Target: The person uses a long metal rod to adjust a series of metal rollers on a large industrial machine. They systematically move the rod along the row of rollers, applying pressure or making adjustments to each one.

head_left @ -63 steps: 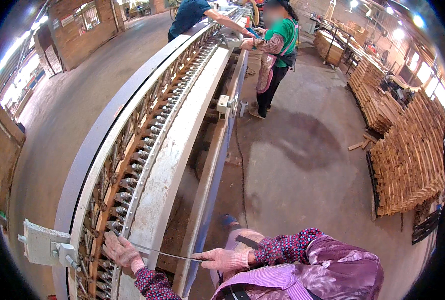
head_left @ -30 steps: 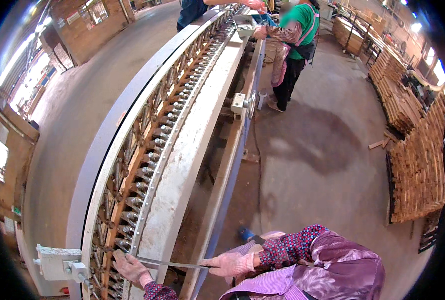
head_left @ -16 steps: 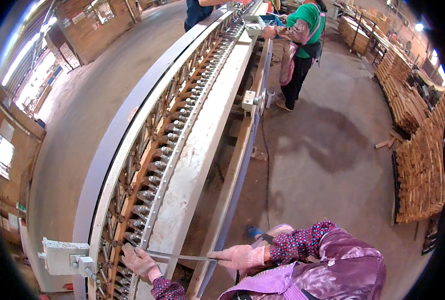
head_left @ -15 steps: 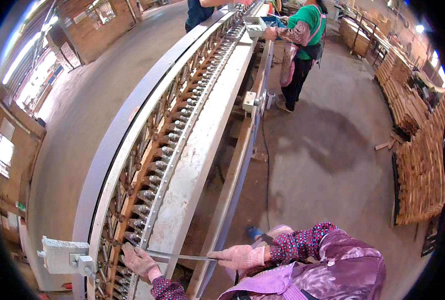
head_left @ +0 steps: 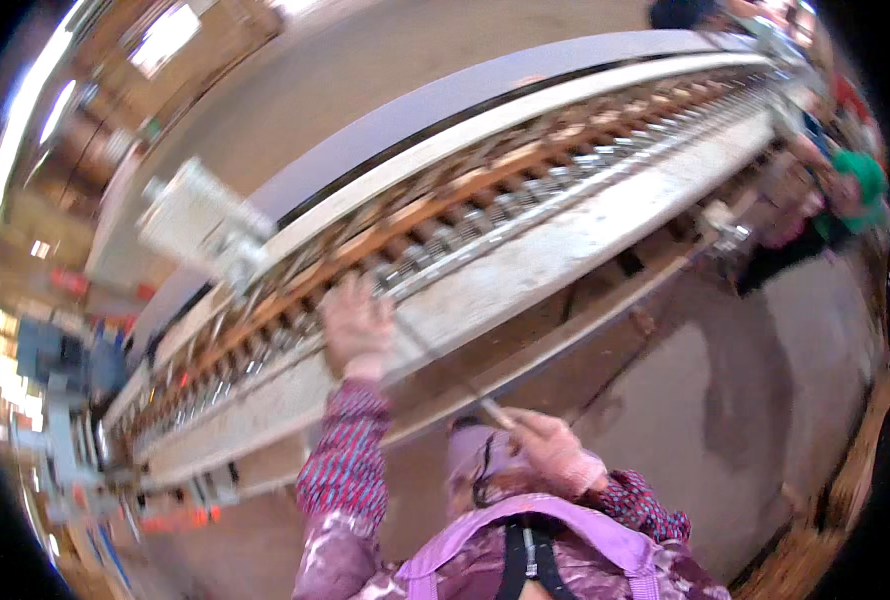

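Note:
My left hand, in a pale pink work glove, lies over the row of metal spindle-like fittings along the long machine. Its fingers look stretched out, though motion blurs them. In my right hand, also gloved, is the near end of a thin metal rod. The rod slants up and left across the white ledge, its far end close to my left hand. A reddish-brown wooden strip runs beside the fittings.
A white bracket block rises from the machine's far side. At the far right, a person in green stands by the machine; another person in dark clothing is across from them. Stacked wood is at the right rim.
The view has swung left, so the machine now runs across the picture. My left hand stays by the fittings, and my right hand still holds the rod.

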Demonstrator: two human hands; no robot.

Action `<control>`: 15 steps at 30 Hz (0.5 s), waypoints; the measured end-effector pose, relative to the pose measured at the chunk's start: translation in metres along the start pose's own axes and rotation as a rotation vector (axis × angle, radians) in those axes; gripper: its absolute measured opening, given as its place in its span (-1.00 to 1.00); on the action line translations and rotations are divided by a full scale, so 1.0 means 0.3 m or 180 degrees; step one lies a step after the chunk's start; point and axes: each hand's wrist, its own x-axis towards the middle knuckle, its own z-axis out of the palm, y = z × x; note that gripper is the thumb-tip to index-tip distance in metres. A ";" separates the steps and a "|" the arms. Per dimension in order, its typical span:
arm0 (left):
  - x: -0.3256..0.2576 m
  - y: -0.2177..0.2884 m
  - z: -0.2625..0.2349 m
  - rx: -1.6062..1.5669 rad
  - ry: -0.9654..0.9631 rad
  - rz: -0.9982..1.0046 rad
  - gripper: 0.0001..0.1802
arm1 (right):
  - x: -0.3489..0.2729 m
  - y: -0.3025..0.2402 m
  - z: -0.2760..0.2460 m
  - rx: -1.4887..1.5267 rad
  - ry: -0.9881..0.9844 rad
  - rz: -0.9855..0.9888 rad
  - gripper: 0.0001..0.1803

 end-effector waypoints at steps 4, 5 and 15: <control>0.017 -0.011 -0.029 0.5563 -0.0160 0.1978 -0.44 | 0.027 -0.007 0.041 -0.0208 0.0153 -0.0177 -0.58; 0.008 -0.012 -0.029 0.5473 -0.0062 0.2151 -0.46 | 0.026 -0.022 0.024 -0.0295 0.0088 -0.0229 -0.57; -0.005 0.023 0.002 0.5205 -0.0057 0.2200 -0.52 | 0.029 -0.067 0.028 -0.1206 0.0206 -0.0352 -0.50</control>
